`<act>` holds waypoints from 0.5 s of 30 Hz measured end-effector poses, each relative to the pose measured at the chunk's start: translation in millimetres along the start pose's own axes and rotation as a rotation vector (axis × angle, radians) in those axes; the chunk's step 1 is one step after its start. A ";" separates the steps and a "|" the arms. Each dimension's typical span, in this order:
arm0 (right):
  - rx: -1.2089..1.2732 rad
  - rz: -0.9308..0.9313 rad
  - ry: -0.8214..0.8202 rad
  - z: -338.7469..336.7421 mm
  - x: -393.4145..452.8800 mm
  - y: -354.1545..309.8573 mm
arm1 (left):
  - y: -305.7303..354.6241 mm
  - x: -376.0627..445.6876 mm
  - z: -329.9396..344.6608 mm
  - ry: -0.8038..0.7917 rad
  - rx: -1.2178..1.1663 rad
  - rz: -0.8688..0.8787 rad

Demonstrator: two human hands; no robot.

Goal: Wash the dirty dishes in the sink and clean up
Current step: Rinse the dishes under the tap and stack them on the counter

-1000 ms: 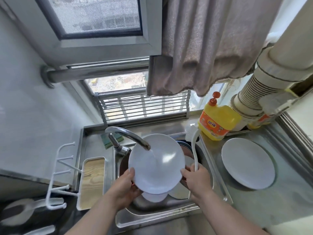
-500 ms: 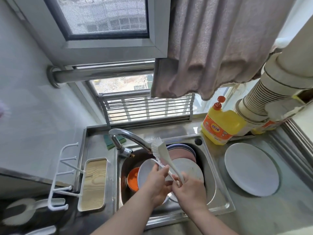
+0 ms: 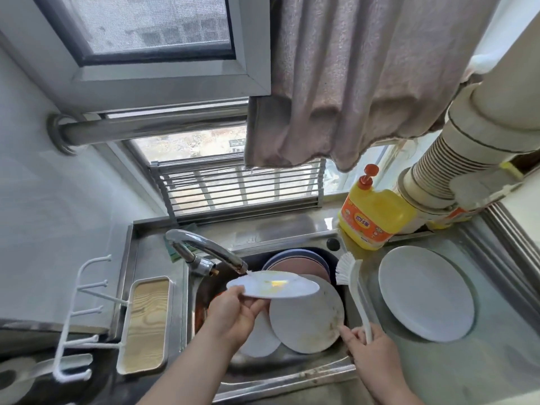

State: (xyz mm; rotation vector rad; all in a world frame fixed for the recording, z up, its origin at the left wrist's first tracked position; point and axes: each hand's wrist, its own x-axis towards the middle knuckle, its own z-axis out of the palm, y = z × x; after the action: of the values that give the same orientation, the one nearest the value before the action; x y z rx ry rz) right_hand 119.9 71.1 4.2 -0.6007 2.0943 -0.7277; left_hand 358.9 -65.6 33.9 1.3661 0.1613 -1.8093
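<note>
The steel counter (image 3: 467,372) carries the sink (image 3: 280,375) near its left end, under a window with a hanging curtain (image 3: 350,83) and a wide ribbed duct (image 3: 438,171) at the right. On the counter just right of the sink lies a large clean white plate (image 3: 426,293), flat and alone. Inside the sink a stained white plate (image 3: 306,320) leans over a smaller white one (image 3: 260,340), with a pink and blue stack of dishes (image 3: 298,261) behind them against the far wall. Behind the sink's right corner stands the yellow detergent bottle (image 3: 374,217) with its red pump. The tap (image 3: 204,249) arches from the left, its spout ending right at the far rim of the held plate (image 3: 274,285), a white plate with yellow smears, kept nearly level above the basin. The left hand (image 3: 233,314) grips that plate by its near-left edge, thumb on top and fingers underneath. The right hand (image 3: 368,349) is closed round the handle end of the white dish brush (image 3: 353,287), whose bristled head points up and away over the sink's right rim, clear of the plate. A wood-bottomed tray (image 3: 146,323) sits left of the sink beside a white wire rack (image 3: 84,317)
</note>
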 end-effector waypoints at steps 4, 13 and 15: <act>0.010 0.022 -0.042 -0.1 11.8 17.0 | 11.4 10.5 4.4 0.076 -0.054 0.073; 0.061 -0.090 -0.154 5.8 11.6 -20.4 | 20.6 16.0 -6.3 0.181 -0.198 0.172; 0.056 -0.107 -0.160 6.0 11.6 -24.8 | 19.9 14.7 -7.5 0.205 -0.185 0.173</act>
State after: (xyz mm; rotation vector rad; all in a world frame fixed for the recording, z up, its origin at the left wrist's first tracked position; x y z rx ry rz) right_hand 122.4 44.2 11.7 -0.7208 1.8999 -0.7701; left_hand 377.1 -82.1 25.8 1.3867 0.3024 -1.4733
